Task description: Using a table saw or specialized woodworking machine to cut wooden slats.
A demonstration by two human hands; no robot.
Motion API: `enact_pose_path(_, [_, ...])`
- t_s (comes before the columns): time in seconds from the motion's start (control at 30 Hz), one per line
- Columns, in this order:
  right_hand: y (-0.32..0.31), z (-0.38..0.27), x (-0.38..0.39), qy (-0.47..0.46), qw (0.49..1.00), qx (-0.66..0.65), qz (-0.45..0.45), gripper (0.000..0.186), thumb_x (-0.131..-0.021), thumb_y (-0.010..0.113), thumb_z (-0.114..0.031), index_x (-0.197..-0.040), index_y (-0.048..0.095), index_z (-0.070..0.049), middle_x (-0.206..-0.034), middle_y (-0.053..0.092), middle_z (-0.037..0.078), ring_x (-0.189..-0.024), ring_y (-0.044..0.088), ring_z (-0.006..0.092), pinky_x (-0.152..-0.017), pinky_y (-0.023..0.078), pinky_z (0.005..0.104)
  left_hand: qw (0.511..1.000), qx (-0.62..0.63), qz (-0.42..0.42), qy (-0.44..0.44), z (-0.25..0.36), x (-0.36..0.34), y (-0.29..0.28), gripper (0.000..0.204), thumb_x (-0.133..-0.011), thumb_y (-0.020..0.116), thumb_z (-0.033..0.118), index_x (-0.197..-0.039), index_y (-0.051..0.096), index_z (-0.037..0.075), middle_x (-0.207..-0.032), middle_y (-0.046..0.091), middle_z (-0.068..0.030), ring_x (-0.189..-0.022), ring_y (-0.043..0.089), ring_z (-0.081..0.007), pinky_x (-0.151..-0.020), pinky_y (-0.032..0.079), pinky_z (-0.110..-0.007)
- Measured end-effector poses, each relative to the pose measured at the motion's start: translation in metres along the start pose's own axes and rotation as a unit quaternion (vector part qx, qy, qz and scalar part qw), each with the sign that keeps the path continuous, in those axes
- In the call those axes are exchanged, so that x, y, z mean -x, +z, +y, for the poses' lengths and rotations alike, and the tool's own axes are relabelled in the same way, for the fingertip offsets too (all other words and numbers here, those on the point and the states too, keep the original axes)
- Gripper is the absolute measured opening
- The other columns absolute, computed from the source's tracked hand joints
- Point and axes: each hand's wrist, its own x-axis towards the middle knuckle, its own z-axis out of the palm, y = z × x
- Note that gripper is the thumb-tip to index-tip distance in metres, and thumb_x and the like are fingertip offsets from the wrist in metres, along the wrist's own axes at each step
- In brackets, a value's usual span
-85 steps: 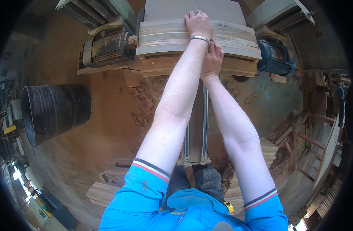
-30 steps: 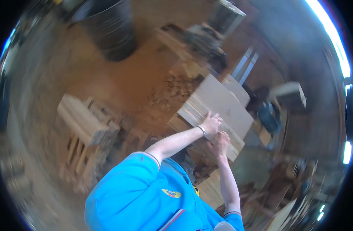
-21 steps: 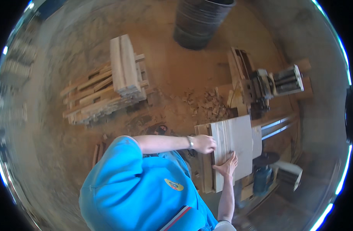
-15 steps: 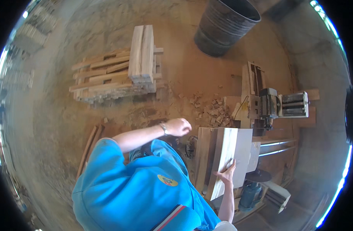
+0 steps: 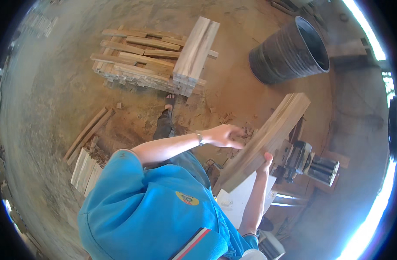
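Note:
A bundle of long pale wooden boards [image 5: 264, 138] is lifted at a slant above the pale flat board [image 5: 233, 203] of the machine. My right hand [image 5: 265, 160] grips the bundle along its right side, thumb showing and the other fingers hidden. Just left of the bundle, my left hand [image 5: 226, 135] hangs with fingers apart and somewhat blurred, holding nothing that I can see. Behind the bundle sits a grimy motor unit [image 5: 298, 158] with a metal housing [image 5: 324, 170].
A pallet-like stack of battens [image 5: 138, 60], topped at its right by longer planks [image 5: 194, 52], stands ahead. A dark metal drum [image 5: 280, 56] is at upper right. Loose timber [image 5: 86, 134] and more boards [image 5: 86, 171] lie at left; my foot [image 5: 169, 102] steps forward.
The view has swung from facing the machine to the pallet. My right hand has lifted the boards off the machine's board; my left hand let go and has moved toward them again.

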Motion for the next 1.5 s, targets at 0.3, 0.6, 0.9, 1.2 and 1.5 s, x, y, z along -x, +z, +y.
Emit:
enact_pose_path(0.3, [0.16, 0.071, -0.229, 0.105, 0.99, 0.065, -0.064, 0.085, -0.059, 0.071, -0.057, -0.117, 0.054, 0.002, -0.111, 0.059, 0.013, -0.1, 0.057, 0.0252, -0.09, 0.045, 0.0375, 0.982, 0.082, 0.169, -0.035, -0.039, -0.057, -0.23, 0.111, -0.063, 0.079, 0.049, -0.143, 0.022, -0.001, -0.14, 0.033, -0.0255, -0.131, 0.033, -0.0353, -0.109, 0.027, -0.041])
enact_pose_path(0.6, [0.322, 0.091, -0.44, -0.013, 0.699, 0.693, 0.177, 0.1, -0.079, 0.057, -0.065, -0.14, 0.02, 0.006, -0.143, 0.023, 0.03, -0.128, 0.034, 0.0435, -0.105, 0.031, 0.0506, 0.91, 0.26, 0.287, -0.147, -0.159, 0.005, -0.427, 0.107, -0.058, 0.076, 0.042, -0.145, 0.024, 0.007, -0.137, 0.039, -0.0156, -0.123, 0.041, -0.0294, -0.1, 0.036, -0.041])
enact_pose_path(0.9, [0.31, 0.151, -0.468, 0.071, 0.721, 0.635, 0.27, 0.083, -0.086, 0.05, -0.061, -0.127, 0.037, 0.01, -0.114, 0.055, 0.028, -0.105, 0.055, 0.0424, -0.088, 0.043, 0.0462, 0.915, 0.175, 0.266, -0.247, -0.341, -0.077, -0.421, 0.101, -0.071, 0.069, 0.049, -0.145, 0.021, 0.0, -0.147, 0.026, -0.0217, -0.138, 0.023, -0.0323, -0.112, 0.02, -0.04])
enact_pose_path(1.2, [0.31, 0.151, -0.47, 0.071, 0.693, 0.657, 0.288, 0.078, -0.087, 0.045, -0.062, -0.12, 0.042, 0.008, -0.107, 0.055, 0.029, -0.101, 0.054, 0.0441, -0.084, 0.043, 0.0478, 0.895, 0.182, 0.284, -0.292, -0.35, -0.138, -0.39, 0.108, -0.077, 0.057, 0.063, -0.143, 0.012, -0.009, -0.15, 0.012, -0.0278, -0.141, 0.012, -0.0371, -0.115, 0.015, -0.039])
enact_pose_path(1.5, [0.302, 0.18, -0.47, -0.006, 0.63, 0.71, 0.313, 0.066, -0.082, 0.052, -0.065, -0.094, 0.054, 0.0, -0.089, 0.057, 0.021, -0.083, 0.06, 0.0366, -0.069, 0.049, 0.0455, 0.869, 0.05, 0.314, -0.379, -0.32, -0.069, -0.342, 0.062, -0.078, 0.064, 0.037, -0.128, 0.043, 0.005, -0.108, 0.06, -0.026, -0.102, 0.058, -0.0387, -0.087, 0.046, -0.044])
